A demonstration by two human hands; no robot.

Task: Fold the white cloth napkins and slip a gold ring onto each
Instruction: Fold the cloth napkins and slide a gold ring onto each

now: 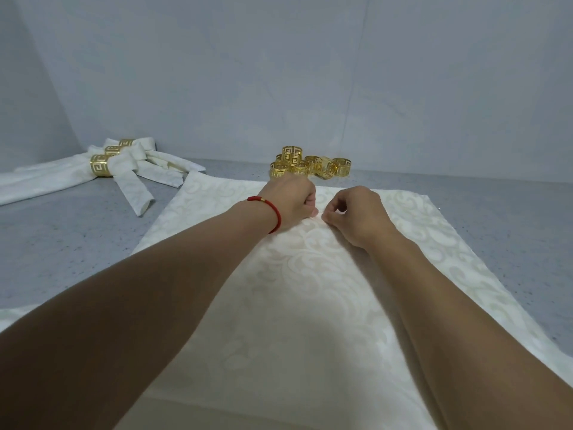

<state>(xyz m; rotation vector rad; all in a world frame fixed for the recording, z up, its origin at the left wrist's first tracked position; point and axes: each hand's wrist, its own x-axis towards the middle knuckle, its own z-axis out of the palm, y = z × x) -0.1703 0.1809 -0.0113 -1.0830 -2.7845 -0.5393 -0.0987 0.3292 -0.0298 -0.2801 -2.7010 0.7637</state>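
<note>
A white patterned cloth napkin (310, 290) lies spread flat on the grey table in front of me. My left hand (291, 203), with a red cord at the wrist, and my right hand (353, 212) sit close together near the napkin's far middle, fingertips pinching the fabric. Just beyond my hands stands a cluster of several loose gold rings (310, 164). At the far left lie three folded napkins (124, 169), each wearing a gold ring (100, 165).
The grey speckled table (62, 243) runs to a pale wall (279, 72) at the back. Another white cloth edge (12, 315) shows at the lower left, under my forearm.
</note>
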